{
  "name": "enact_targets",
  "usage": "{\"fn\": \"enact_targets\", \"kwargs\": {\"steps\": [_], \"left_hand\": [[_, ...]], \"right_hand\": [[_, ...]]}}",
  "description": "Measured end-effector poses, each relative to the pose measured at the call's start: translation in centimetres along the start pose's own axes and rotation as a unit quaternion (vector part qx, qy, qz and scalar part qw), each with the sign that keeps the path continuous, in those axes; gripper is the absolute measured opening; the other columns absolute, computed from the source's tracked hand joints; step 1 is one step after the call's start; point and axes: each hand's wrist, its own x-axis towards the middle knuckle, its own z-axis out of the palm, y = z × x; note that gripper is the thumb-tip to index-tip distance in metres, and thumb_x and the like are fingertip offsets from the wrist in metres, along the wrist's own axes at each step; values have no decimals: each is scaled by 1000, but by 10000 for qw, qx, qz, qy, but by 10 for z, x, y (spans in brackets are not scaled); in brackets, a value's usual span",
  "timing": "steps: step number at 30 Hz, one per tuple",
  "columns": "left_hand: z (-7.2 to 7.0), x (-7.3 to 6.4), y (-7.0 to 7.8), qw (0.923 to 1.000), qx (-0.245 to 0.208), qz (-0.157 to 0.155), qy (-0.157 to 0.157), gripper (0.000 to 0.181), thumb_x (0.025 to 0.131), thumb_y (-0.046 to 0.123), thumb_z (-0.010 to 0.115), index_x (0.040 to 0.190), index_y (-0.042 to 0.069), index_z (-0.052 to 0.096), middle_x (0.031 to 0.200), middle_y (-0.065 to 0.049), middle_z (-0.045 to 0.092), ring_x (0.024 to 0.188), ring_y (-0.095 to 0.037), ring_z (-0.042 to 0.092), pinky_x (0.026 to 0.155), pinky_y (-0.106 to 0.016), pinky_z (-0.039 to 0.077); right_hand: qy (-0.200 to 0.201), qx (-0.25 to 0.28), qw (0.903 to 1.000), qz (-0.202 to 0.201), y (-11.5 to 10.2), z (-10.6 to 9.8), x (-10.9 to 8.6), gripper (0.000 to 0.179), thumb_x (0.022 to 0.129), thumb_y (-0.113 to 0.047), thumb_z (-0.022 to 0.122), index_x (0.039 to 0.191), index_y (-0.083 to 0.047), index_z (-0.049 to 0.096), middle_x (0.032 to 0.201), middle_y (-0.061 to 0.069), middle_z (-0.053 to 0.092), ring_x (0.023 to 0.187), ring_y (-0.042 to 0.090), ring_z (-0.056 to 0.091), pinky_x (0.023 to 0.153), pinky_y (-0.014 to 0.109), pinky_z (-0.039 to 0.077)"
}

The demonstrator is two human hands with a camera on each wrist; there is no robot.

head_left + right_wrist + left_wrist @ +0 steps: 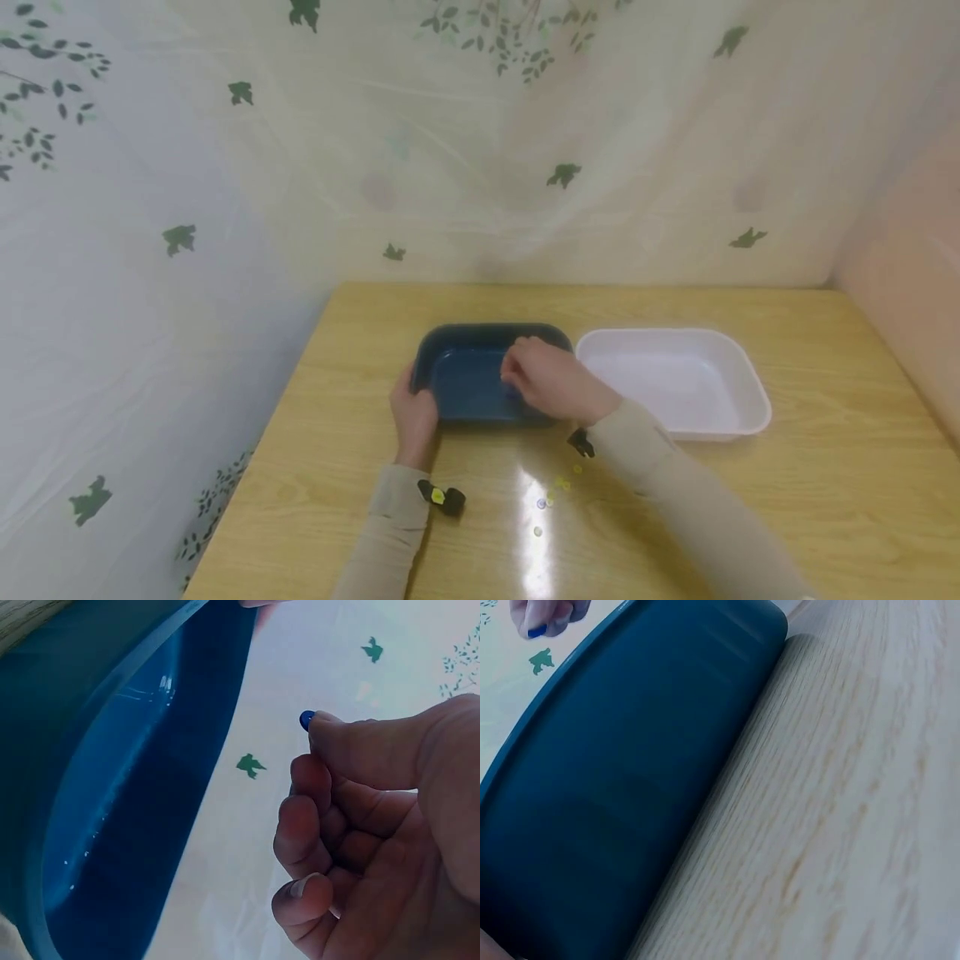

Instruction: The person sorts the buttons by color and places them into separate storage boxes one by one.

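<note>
My right hand [551, 379] is over the right part of a dark blue basin [480, 419]. Between its thumb and index finger it pinches a small round blue button [306, 720], while the other fingers curl in towards the palm. That button also shows as a blue spot at the fingertips in the left wrist view. At the basin's left end, my left hand [416, 417] grips the side, with the thumb near the front corner. The basin stands on the wooden table, its outer wall [622, 765] filling much of the left wrist view.
A white basin [678, 433] stands right beside the blue one, partly behind my right forearm. Several small yellow and pale buttons [564, 483] lie on the table [337, 533] in front, between my forearms. A leaf-patterned sheet [480, 208] hangs behind the table.
</note>
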Motion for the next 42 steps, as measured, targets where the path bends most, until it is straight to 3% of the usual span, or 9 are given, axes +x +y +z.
{"fn": "enact_targets", "kwargs": {"steps": [5, 15, 22, 28, 34, 42], "left_hand": [[1, 1, 0, 10000, -26, 4, 3, 57, 79, -13, 41, 133, -1, 56, 135, -18, 56, 129, -30, 47, 109, -44, 38], [1, 0, -1, 10000, -52, -80, 13, 58, 79, -13, 41, 134, 0, 55, 136, -18, 55, 130, -30, 46, 110, -44, 36], [2, 1, -2, 10000, -77, -48, -1, 57, 79, -13, 42, 132, 1, 57, 134, -15, 57, 128, -28, 48, 110, -42, 38], [2, 1, -2, 9999, -94, -79, -15, 58, 79, -13, 41, 133, 2, 56, 136, -15, 56, 130, -28, 47, 110, -43, 37], [1, 0, -2, 9999, 22, -164, -32, 57, 80, -12, 42, 135, 2, 55, 138, -15, 54, 132, -29, 44, 111, -44, 35], [1, 1, -3, 9999, 76, -133, -67, 57, 81, -12, 41, 136, 1, 53, 139, -17, 52, 133, -31, 43, 112, -46, 33]], "right_hand": [[16, -45, 10000, 27, 5, 9, 7, 9, 93, -15, 62, 95, -7, 66, 90, 0, 62, 88, 20, 59, 86, 35, 51], [-187, -142, 9991, 359, 15, 27, 18, 7, 92, -15, 64, 96, -11, 68, 90, -1, 61, 89, 20, 57, 76, 36, 54], [-673, -159, 9958, 603, 17, 38, 26, 13, 86, -5, 62, 91, -14, 69, 89, 0, 60, 86, 21, 57, 73, 37, 55], [-769, -329, 9948, 581, 19, 48, 31, 11, 87, -7, 62, 85, -15, 70, 86, 1, 60, 84, 24, 59, 76, 42, 55], [-851, -343, 9937, 644, 18, 53, 35, 11, 89, -8, 61, 86, -14, 70, 85, 1, 62, 84, 24, 60, 72, 38, 56], [-939, -342, 9927, 670, 19, 58, 38, 8, 88, -8, 64, 87, -11, 71, 87, 3, 63, 86, 25, 61, 77, 41, 56]]}}
